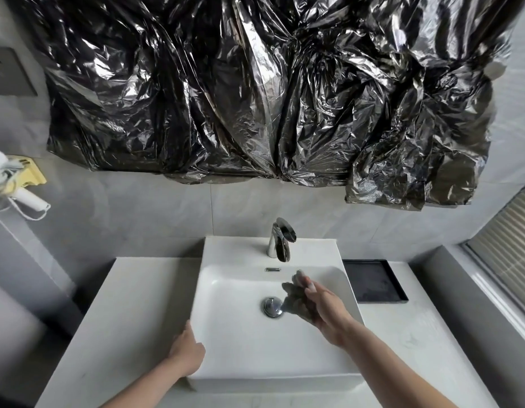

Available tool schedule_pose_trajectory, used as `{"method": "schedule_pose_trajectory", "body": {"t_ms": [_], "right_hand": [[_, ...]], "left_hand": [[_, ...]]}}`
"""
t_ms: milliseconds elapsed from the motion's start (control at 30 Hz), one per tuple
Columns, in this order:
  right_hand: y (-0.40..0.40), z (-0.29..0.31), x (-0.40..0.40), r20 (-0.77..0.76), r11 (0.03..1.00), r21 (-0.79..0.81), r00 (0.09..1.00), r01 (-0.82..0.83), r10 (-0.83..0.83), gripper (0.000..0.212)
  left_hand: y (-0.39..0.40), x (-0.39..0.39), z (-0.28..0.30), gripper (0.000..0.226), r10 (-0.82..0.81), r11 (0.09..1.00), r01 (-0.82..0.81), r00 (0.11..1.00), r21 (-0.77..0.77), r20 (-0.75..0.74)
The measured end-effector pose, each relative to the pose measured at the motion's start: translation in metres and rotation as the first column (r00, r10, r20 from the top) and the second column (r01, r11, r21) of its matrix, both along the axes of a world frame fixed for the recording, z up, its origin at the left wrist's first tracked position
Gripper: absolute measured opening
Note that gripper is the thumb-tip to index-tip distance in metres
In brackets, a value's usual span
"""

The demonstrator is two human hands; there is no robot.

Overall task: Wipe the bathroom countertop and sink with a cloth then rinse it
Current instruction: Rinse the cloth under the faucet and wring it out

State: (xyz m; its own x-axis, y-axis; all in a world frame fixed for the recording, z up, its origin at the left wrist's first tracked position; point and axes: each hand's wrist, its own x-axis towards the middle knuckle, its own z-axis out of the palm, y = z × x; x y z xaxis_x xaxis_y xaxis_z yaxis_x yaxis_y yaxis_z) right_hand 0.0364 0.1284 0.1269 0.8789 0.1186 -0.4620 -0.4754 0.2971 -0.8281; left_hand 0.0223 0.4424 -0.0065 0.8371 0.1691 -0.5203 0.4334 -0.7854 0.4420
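Observation:
A white square sink point(226, 343) stands on a white countertop point(123, 319). Inside the basin my right hand point(329, 310) grips a grey cloth point(295, 298), blurred by motion, against the basin's right side just beside the chrome drain plug point(272, 307). My left hand point(186, 353) rests on the sink's outer left wall near the front corner, fingers wrapped along the edge. A chrome faucet point(280, 241) rises at the back of the sink; no water is seen running.
A black tray point(373, 281) lies on the counter right of the sink. Crumpled black plastic sheeting point(255, 98) covers the wall above. A white hair dryer point(25, 198) hangs at the left wall. A window ledge point(476, 290) runs along the right.

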Motion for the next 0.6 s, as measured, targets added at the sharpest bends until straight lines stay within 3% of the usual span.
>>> {"method": "schedule_pose_trajectory", "body": {"t_ms": [67,167,233,333,433,533,600], "right_hand": [[-0.013,0.0,-0.011,0.006,0.996,-0.084,1.0,0.01,-0.01,0.032],[-0.024,0.013,-0.027,0.049,0.996,-0.089,0.999,-0.018,0.023,0.023],[-0.034,0.018,-0.032,0.083,0.982,-0.185,0.996,-0.026,0.042,0.022],[-0.053,0.007,-0.033,0.119,0.962,-0.271,0.993,0.023,0.009,0.015],[-0.069,0.002,-0.026,0.137,0.942,-0.333,0.99,0.033,0.014,0.02],[-0.079,0.002,-0.017,0.148,0.935,-0.351,0.989,0.044,0.009,0.023],[-0.083,0.004,-0.012,0.152,0.939,-0.34,0.988,0.05,0.003,0.023]], "left_hand": [[-0.014,0.0,0.011,0.068,-0.022,0.999,0.023,0.997,-0.023,0.07],[-0.041,0.011,0.033,0.059,-0.067,0.995,0.081,0.975,-0.058,0.214],[-0.063,0.023,0.056,0.053,-0.103,0.986,0.133,0.958,-0.097,0.269],[-0.102,0.051,0.093,0.05,-0.068,0.947,0.161,0.946,-0.277,0.318],[-0.142,0.084,0.132,0.042,0.031,0.889,0.109,0.954,-0.444,0.297],[-0.175,0.115,0.157,0.011,0.136,0.82,0.027,0.961,-0.572,0.24],[-0.192,0.132,0.163,0.005,0.174,0.791,-0.033,0.969,-0.61,0.173]]}}
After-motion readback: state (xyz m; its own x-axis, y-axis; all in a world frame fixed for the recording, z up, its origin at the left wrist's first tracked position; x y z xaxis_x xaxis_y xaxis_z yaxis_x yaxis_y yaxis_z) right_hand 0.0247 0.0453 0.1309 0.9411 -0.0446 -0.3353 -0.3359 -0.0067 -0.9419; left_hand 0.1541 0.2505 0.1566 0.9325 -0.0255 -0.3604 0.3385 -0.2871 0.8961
